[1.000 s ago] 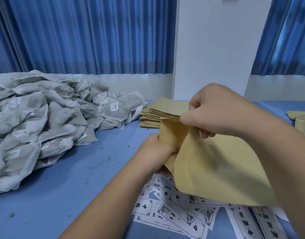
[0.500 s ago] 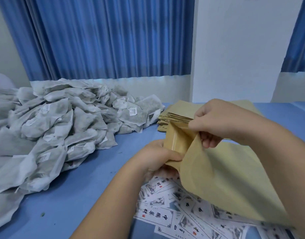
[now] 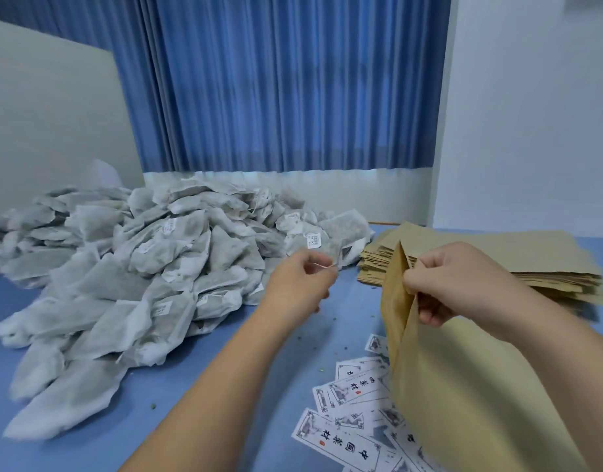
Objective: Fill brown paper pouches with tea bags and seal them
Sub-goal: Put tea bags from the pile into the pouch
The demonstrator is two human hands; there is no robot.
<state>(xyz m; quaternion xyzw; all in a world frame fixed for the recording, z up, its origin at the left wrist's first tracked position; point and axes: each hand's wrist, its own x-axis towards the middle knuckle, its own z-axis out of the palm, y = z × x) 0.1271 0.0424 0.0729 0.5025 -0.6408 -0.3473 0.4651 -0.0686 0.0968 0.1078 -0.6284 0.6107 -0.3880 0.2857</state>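
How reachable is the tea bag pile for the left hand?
Likely yes: the left hand is at the tea bag pile, seemingly pinching a tea bag; the brown paper pouch hangs aside.

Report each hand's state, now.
Left hand: pinching a tea bag.
Right hand: gripping the open pouch by its rim.

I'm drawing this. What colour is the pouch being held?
The pouch is light brown, clearest in the head view.

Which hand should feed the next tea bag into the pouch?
Left. The left hand pinches a grey mesh tea bag at the edge of the tea bag pile, while the right hand grips the mouth of the brown paper pouch, holding it open.
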